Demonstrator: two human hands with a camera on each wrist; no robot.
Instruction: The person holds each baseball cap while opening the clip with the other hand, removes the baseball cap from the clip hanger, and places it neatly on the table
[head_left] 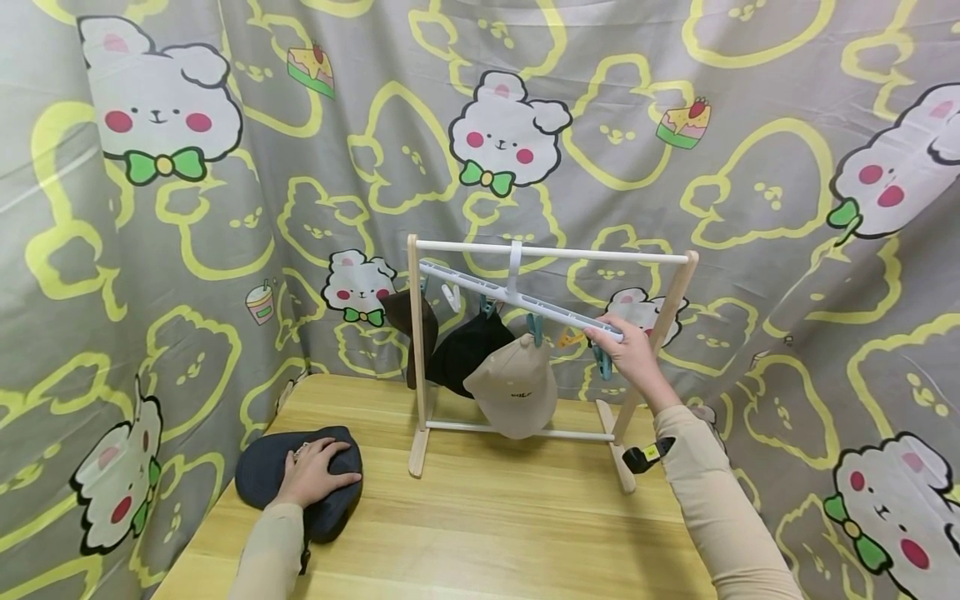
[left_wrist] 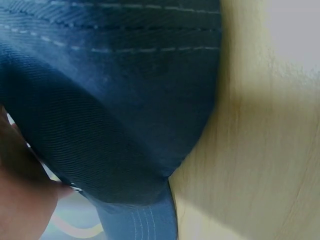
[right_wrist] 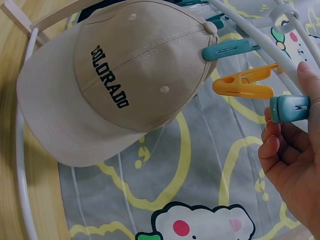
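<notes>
On the left of the table lies a navy cap (head_left: 258,471). My left hand (head_left: 318,473) rests on top of it, fingers spread over the cloth; the cap fills much of the left wrist view. My right hand (head_left: 628,354) grips the right end of a pale clip hanger (head_left: 555,310), which hooks over the top rod and tilts down to the right. A beige cap (right_wrist: 117,70) lettered COLORADO hangs from a teal clip (right_wrist: 230,50). Behind it hang a black cap (head_left: 468,354) and a dark brown cap (head_left: 408,329). An orange clip (right_wrist: 243,85) and a teal end clip (right_wrist: 289,108) are near my right fingers.
A wooden stand (head_left: 418,350) with white rods holds the hanger at the back of the wooden table (head_left: 480,517). A white clip (head_left: 451,297) dangles from the hanger's left half. Patterned grey curtains (head_left: 420,167) surround the table.
</notes>
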